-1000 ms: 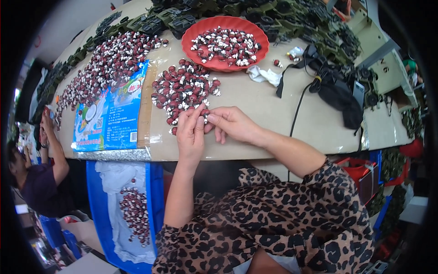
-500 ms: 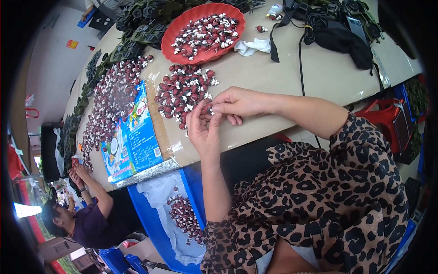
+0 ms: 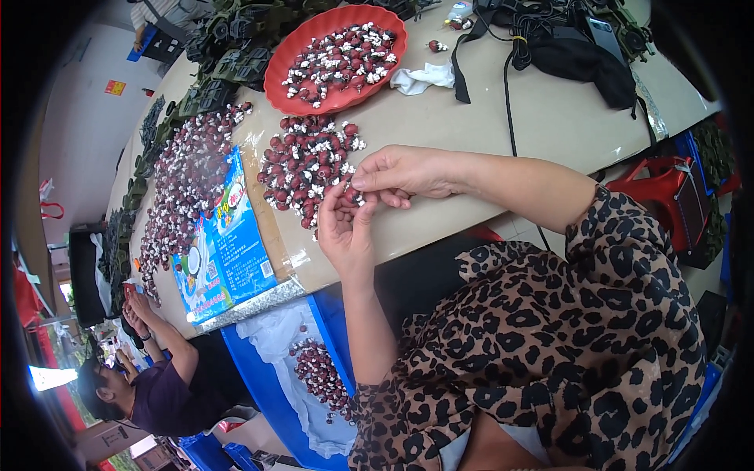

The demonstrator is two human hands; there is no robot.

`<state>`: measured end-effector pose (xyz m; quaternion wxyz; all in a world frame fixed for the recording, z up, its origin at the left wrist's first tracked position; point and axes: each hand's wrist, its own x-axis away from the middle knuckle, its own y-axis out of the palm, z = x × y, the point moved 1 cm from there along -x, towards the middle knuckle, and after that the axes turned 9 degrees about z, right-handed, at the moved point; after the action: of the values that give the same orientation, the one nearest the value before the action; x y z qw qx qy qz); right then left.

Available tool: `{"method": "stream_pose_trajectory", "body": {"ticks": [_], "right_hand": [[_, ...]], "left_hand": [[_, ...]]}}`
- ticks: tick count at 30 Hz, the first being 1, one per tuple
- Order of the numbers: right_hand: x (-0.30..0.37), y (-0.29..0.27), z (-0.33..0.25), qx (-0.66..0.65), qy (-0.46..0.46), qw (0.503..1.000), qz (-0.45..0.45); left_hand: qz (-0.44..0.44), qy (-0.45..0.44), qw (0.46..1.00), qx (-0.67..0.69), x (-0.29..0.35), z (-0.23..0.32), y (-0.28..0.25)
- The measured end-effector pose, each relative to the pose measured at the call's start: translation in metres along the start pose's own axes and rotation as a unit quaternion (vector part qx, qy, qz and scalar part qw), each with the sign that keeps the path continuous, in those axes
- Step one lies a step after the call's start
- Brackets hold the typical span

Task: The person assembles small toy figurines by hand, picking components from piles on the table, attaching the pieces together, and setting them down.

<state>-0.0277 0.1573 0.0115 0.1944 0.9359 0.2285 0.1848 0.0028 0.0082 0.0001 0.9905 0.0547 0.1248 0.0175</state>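
l hand (image 3: 345,228) & r hand (image 3: 408,174) meet over the near edge of the tan table (image 3: 471,133), both pinching one small red/white piece (image 3: 355,193) btwn thumbs & fingers; r thumb presses on it from the r side, l fingers curl round the other side, so it's partly hidden & its exact shape is hard to tell. just beyond & l of the grip, v. close to the l fingertips, is a loose pile (image 3: 306,161) of similar pcs w/ dark bits mixed in. farther beyond the grip, past that pile: a red scalloped dish (image 3: 270,88) w/ more of same in it. r of the dish & beyond the grip, a crumpled white cloth (image 3: 424,79), then a lone pc (image 3: 437,46); farther r, a black cable (image 3: 509,102), a black cloth bundle (image 3: 585,71) & a phone (image 3: 607,38). well l of the grip, a blue printed sheet (image 3: 228,271) lies flat, w/ a bigger heap (image 3: 184,184) of red/white pcs partly over its far l side. dk green toy vehicles (image 3: 228,71) crowd the far edge. below l of the grip, a blue bin (image 3: 334,323) w/ white liner (image 3: 271,337) holds yet more pcs; a co-worker (image 3: 169,396) in a dk purple top is farther l.
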Motion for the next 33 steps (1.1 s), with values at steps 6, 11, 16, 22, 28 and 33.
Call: {"method": "stream_pose_trajectory", "body": {"ticks": [6,11,16,22,28,33], "right_hand": [[0.001,0.0,-0.001,-0.009,-0.007,1.0,-0.008],[-0.001,-0.002,0.0,-0.008,0.001,1.0,-0.003],[-0.002,-0.002,0.001,-0.008,0.006,1.0,-0.004],[-0.003,-0.002,0.001,-0.001,0.007,1.0,0.002],[-0.005,0.0,-0.007,0.104,-0.048,0.988,0.106],[-0.016,-0.008,-0.001,0.431,-0.315,0.817,0.218]], "left_hand": [[-0.002,0.002,1.0,0.0,0.0,0.002,0.002],[-0.007,-0.012,1.0,-0.011,0.0,0.003,0.002],[-0.008,-0.022,1.0,-0.012,0.0,0.003,0.001],[-0.001,-0.033,0.999,-0.011,0.0,0.003,0.001],[0.028,-0.021,0.998,0.046,-0.006,0.006,-0.004],[0.064,-0.042,0.961,0.264,-0.009,0.003,-0.015]]}}
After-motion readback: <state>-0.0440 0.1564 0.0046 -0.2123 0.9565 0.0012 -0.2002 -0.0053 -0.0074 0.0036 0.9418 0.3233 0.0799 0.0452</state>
